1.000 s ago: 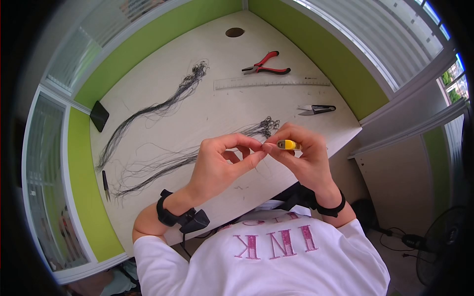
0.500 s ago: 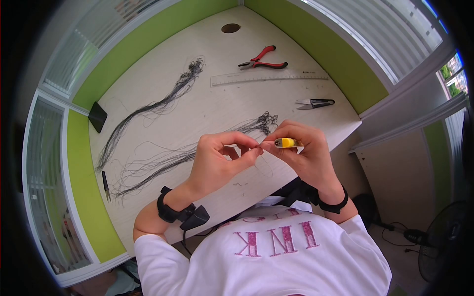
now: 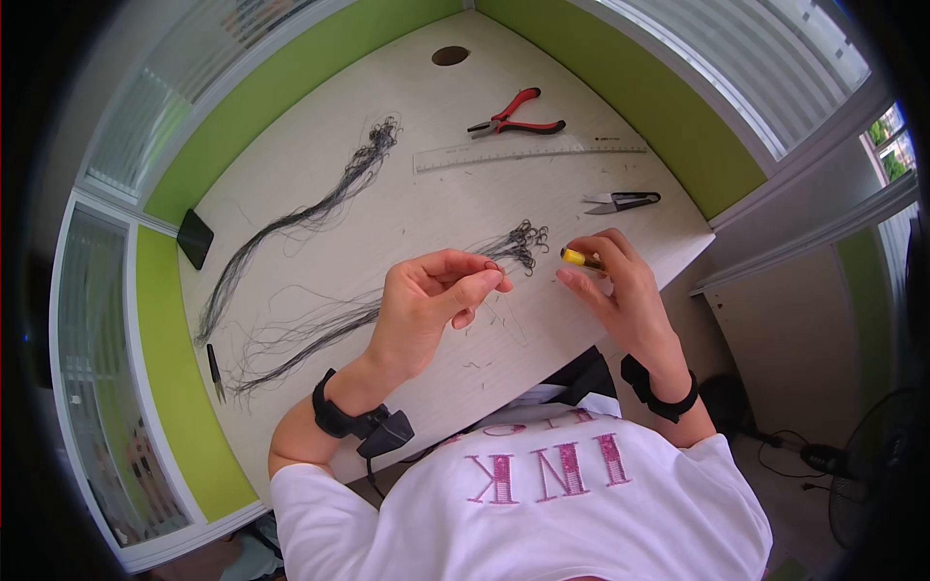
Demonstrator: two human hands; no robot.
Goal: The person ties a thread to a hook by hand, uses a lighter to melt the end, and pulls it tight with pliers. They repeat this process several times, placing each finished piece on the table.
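Resting between the tips of the left hand's (image 3: 499, 275) thumb and fingers is a small dark loop (image 3: 492, 265), above the near part of the desk (image 3: 455, 203). The left hand is pinched closed on it; a fine strand shows just below (its attachment cannot be made out). The right hand (image 3: 605, 281) is apart from the left, its fingers curled around a yellow lighter (image 3: 578, 259), with thumb and forefinger tips spread.

Just beyond the hands, the near bundle (image 3: 528, 244) of dark strands has its looped ends between them and runs leftward, passing partly behind the left hand. Short clippings are scattered on the desk surface. Farther off, the far bundle (image 3: 291, 223) lies diagonally, looped ends uppermost.

A clear ruler (image 3: 528, 155) lies beyond the near bundle, the red-handled pliers (image 3: 506, 124) just past it, handles open. Black-handled snips (image 3: 625, 202) lie near the right edge. At the left are a slim pointed tool (image 3: 214, 366) and a dark flat object (image 3: 195, 239), the latter against the green panel (image 3: 165, 320).
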